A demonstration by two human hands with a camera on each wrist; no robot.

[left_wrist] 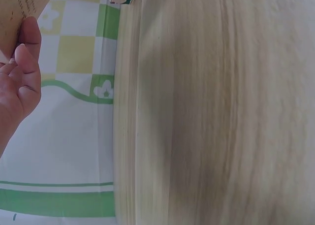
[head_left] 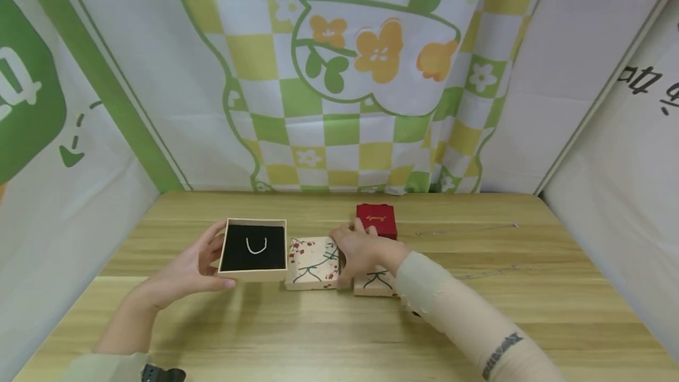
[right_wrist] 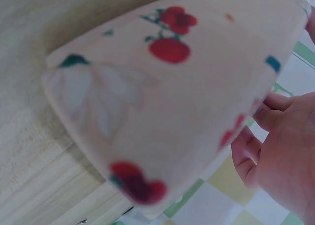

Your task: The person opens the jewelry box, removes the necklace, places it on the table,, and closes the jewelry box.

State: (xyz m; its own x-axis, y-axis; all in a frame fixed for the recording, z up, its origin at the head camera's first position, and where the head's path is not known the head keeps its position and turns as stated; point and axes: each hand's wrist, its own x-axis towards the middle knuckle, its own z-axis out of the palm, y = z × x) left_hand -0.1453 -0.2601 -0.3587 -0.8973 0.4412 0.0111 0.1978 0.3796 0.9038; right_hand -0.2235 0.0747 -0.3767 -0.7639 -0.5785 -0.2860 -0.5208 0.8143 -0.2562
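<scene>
On the left, my left hand (head_left: pixel 183 270) holds an uncovered jewelry box (head_left: pixel 254 276) above the table, thumb at the near side and fingers round its left side. A thin silver chain (head_left: pixel 257 250) lies curved on the box's black lining. Part of this hand (left_wrist: pixel 22 82) and the box's printed underside (left_wrist: pixel 19 18) show in the left wrist view. My right hand (head_left: pixel 363 252) grips the right edge of a cream floral box piece (head_left: pixel 313 261), thumb near, fingers far. Partly under my right wrist is a second floral box piece (head_left: pixel 375 283). Floral print (right_wrist: pixel 162 87) fills the right wrist view.
A red jewelry box (head_left: pixel 376 217) stands just behind my right hand. Two thin chains lie on the right of the wooden table (head_left: pixel 329 335), one farther back (head_left: pixel 467 230) and one nearer (head_left: pixel 498 272). A patterned curtain (head_left: pixel 361 134) hangs behind the table.
</scene>
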